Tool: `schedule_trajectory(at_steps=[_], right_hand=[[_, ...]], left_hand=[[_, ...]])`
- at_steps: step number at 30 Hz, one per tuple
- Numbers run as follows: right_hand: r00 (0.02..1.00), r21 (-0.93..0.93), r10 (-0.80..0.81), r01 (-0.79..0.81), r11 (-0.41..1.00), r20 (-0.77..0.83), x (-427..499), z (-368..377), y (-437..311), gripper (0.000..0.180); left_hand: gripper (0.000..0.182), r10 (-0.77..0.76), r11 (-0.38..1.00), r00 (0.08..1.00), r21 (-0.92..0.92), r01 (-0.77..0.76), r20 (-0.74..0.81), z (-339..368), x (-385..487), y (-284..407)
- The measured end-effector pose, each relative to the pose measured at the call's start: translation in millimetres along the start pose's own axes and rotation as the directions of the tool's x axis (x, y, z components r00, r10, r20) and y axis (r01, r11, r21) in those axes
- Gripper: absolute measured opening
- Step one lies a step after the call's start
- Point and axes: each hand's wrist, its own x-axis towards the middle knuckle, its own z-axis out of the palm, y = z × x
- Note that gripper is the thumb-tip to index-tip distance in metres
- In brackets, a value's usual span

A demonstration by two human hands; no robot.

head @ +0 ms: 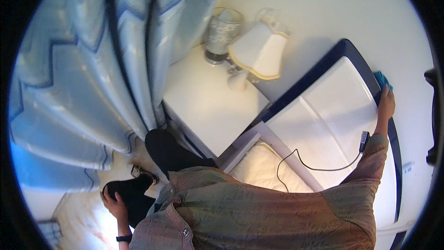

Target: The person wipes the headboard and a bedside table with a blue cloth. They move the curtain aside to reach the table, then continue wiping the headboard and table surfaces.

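My right hand (386, 106) reaches out to the right with a teal cloth (383, 80) in its fingers. It presses the cloth against the dark outer rim (362, 60) of a white headboard (322, 111). My left hand (115, 204) rests on my left knee, in black trousers (138, 189), with nothing in it and its fingers apart. A dark band (124, 239) circles the left wrist. Beside my right sleeve is a small black device (364, 141), from which a thin black cable (322, 169) loops across in front of the headboard.
Ahead stands a white nightstand (211, 107). On it are a lamp with a gold-trimmed white shade (260, 50) and a patterned glass vessel (222, 38), both blurred. Blue curtains (79, 86) hang at left. Cream bedding (260, 166) lies below the headboard, against a pale wall (347, 10).
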Motion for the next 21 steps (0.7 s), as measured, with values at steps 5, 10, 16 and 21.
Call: schedule_trajectory(at_steps=[5, 10, 16, 21], right_hand=[[0.998, -0.252, 0.024, -0.04, 0.967, -0.066, -36, 11, 273, 0.043], [0.91, -0.256, 0.412, -0.386, 0.886, 0.053, -8, 32, 437, 0.066], [0.914, -0.219, 0.39, -0.406, 0.887, -0.113, -34, 23, 401, 0.065], [0.734, -0.078, 0.148, -0.264, 0.961, -0.662, -85, 53, 259, 0.042]], left_hand=[[0.053, 0.024, 0.999, 0.999, 0.042, -0.025, 0.028, 9, 6, -20], [0.052, 0.048, 0.996, 0.999, 0.076, -0.049, 0.01, 17, 10, -21], [0.052, -0.016, 0.999, 1.0, 0.048, 0.016, 0.001, 9, 0, -12], [0.053, 0.042, 0.999, 0.999, -0.015, -0.041, 0.017, 10, -4, -3]])
